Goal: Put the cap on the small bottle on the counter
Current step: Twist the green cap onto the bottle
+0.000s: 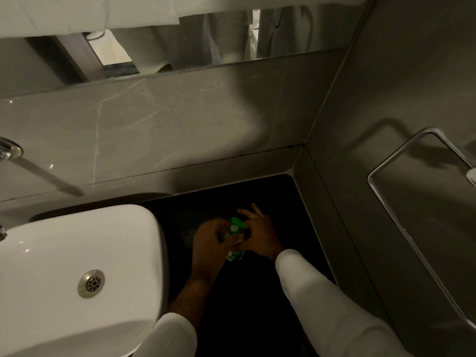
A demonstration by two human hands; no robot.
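A small clear bottle with a green label stands on the black counter, between both my hands. My left hand wraps around the bottle's body from the left. My right hand pinches the green cap at the bottle's top, fingers spread behind it. The cap sits at the bottle's neck; I cannot tell whether it is fully seated. My fingers hide much of the bottle's body.
A white basin with a metal drain lies to the left, with a faucet on the wall above it. Grey tiled walls enclose the counter at back and right. A chrome towel rail hangs on the right wall. A mirror spans the top.
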